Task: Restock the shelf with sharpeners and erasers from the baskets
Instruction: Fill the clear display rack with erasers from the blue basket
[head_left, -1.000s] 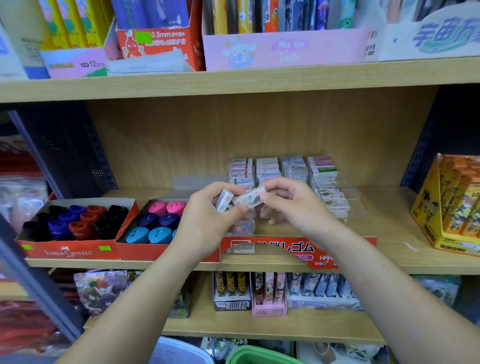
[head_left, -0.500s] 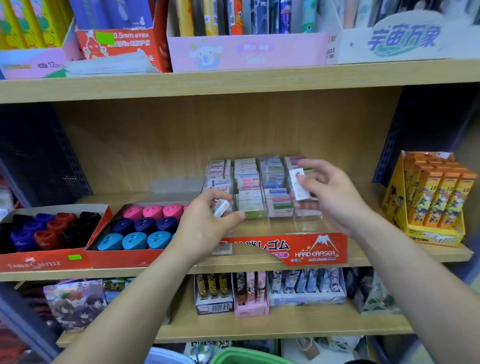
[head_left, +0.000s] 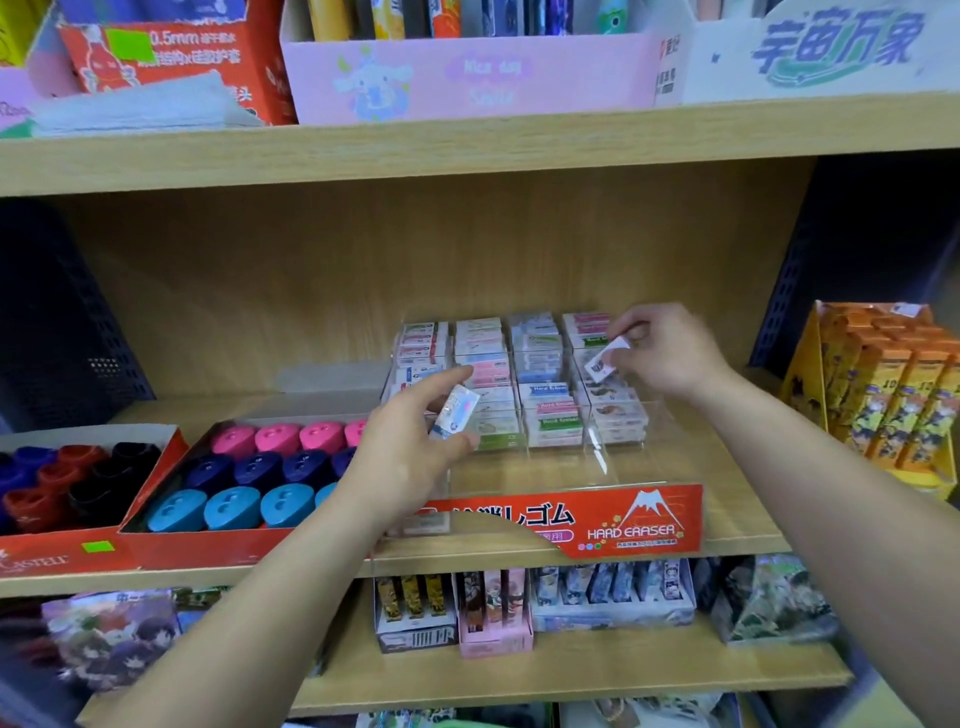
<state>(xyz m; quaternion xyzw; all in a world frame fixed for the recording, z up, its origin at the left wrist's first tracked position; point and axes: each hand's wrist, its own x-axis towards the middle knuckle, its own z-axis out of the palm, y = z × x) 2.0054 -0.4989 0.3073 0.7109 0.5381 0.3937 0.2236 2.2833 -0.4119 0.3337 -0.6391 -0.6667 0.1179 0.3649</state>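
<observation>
Just behind the red-fronted clear plastic display tray's (head_left: 644, 525) label on the middle wooden shelf (head_left: 737, 467), the left hand (head_left: 410, 457) pinches a small wrapped white-and-blue eraser (head_left: 454, 413) over the tray's left column, beside the red cardboard box of pink, navy and blue oval sharpeners (head_left: 260, 467). Farther back and well apart, the right hand (head_left: 670, 353) pinches a small white printed eraser (head_left: 602, 361) above the rightmost column of stacked erasers (head_left: 550, 415).

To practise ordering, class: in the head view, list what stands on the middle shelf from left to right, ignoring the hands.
Red box of dark sharpeners → red box of pink and blue sharpeners → clear eraser tray → yellow display box.
</observation>
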